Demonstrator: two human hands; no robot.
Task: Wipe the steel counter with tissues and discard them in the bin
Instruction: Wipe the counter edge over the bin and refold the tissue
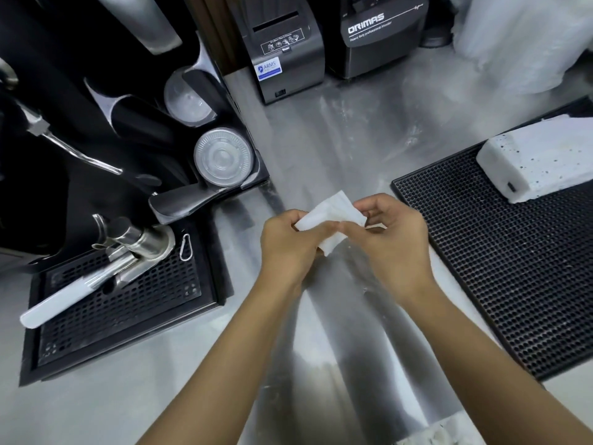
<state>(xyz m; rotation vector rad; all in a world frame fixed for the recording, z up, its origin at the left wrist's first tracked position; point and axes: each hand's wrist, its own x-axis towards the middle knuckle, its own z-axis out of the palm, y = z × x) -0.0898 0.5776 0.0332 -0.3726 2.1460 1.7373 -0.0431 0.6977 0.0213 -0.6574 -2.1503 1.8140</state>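
- Bare forearms enter from the lower edge over the brushed steel surface (pixel 340 364), which is streaked with pale smears.
- Far left: a black rectangular drip tray (pixel 122 316) with a perforated top carries a steel tool (pixel 64 303) with a white handle.
- Behind the tray: a black dispenser (pixel 250 175) holds round, ribbed, clear plastic lids (pixel 223 157).
- Centre: the left hand (pixel 287 244) has its grip pinched on one edge of the tissue (pixel 327 220). The tissue is white, soft and creased, and is held above the surface between both hands.
- The right hand (pixel 396 240) has its grip curled on the opposite edge.
- Rear: a grey receipt printer (pixel 285 49) stands beside a blender base (pixel 382 36) marked ORIMAS.
- Right: a black rubber mat (pixel 513 284) with honeycomb cells borders the bare strip and bears a white speckled block (pixel 539 159).
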